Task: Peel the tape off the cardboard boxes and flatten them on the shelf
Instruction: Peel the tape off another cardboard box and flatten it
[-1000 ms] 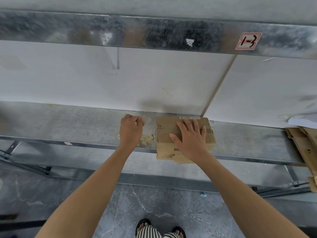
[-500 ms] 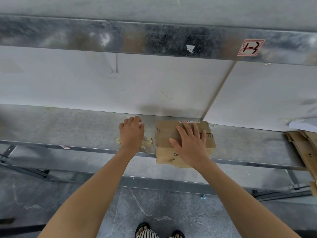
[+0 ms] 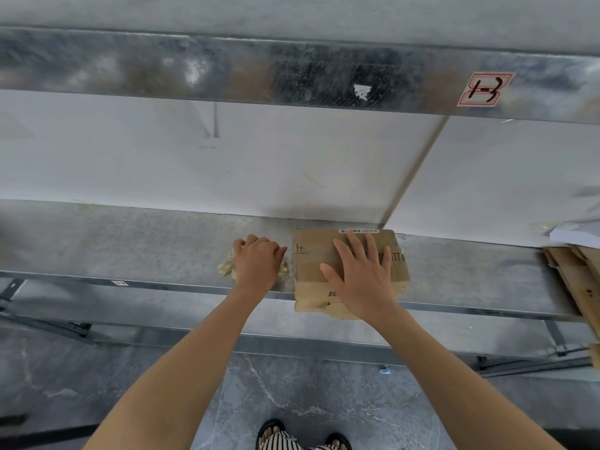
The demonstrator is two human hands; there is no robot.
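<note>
A flattened brown cardboard box lies on the grey metal shelf, its near edge hanging slightly over the shelf's front rail. My right hand rests flat on the box with fingers spread and straight. Just left of the box, a yellowish crumpled wad of tape lies on the shelf. My left hand sits on the wad with fingers curled over it, and bits of tape stick out on both sides of the hand.
Flat cardboard pieces are stacked at the shelf's right end, with white sheets behind them. An upper metal beam bearing a red-bordered label runs overhead. A white back panel closes the shelf. My sandalled feet stand on the marbled floor below.
My left hand has come down and toward the shelf's front edge, settling over the tape wad. My right hand stays flat on the box.
</note>
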